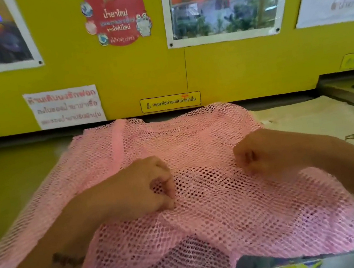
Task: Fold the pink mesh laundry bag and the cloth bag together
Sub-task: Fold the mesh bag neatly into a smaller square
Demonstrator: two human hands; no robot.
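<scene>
Yellow wall posters back the table point(13, 181) where the pink mesh bag point(218, 219), light, limp and snag-prone, overlies the cloth bag point(307, 123), both hands point(153, 183) point(263, 152) pinching its middle, though corners probably give better control

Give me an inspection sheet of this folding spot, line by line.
Surface: flat yellow-green top, mostly covered by fabric.
Job's things: pink mesh laundry bag spread out and rumpled; cloth bag, cream, lies at the right, partly under the mesh.
Clutter: colourful items at the near edge, too blurred to identify.
Hands: left hand and right hand both fisted on the mesh, apparently pinching it.
Cables: nothing seen.
Surroundings: yellow wall with posters and notices.
</scene>
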